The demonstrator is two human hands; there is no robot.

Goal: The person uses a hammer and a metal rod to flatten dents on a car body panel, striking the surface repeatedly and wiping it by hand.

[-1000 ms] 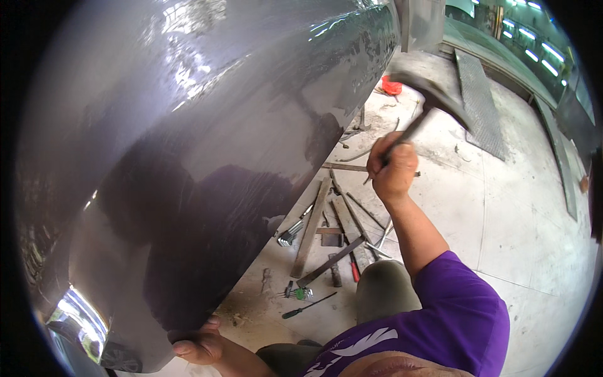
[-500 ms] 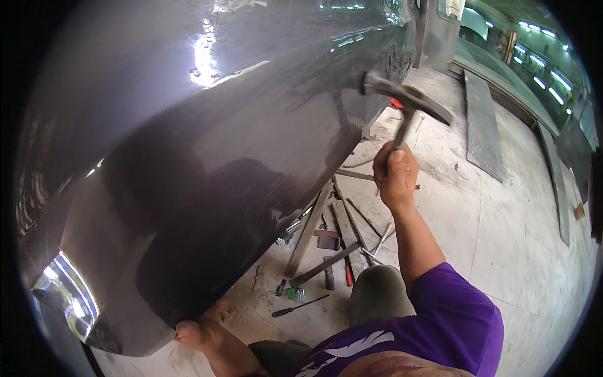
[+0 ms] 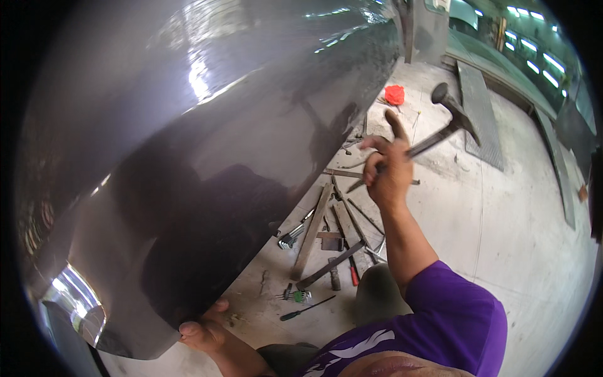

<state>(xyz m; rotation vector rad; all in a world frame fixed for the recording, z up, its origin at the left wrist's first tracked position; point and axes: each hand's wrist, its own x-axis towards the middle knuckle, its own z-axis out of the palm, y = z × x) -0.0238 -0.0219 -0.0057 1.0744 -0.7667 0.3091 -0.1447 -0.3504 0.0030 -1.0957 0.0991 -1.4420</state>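
head: left fisheye of head-worn pair | looks down, upright, unmirrored | close, shirt (image 3: 458, 308) at lower edge | panel (image 3: 251, 144) fills left, floor (image 3: 452, 232) right | far lights (image 3: 554, 63) upper right | dark round rim

No word, number or sign is readable here. On the purple shirt (image 3: 465, 308) there is a white print (image 3: 363, 346), in a form somewhat like a wing, but I cannot distinguish any letter in it.

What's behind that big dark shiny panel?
Past the edge of the panel, scattered tools and pale floor show; whatever lies directly behind it is covered.
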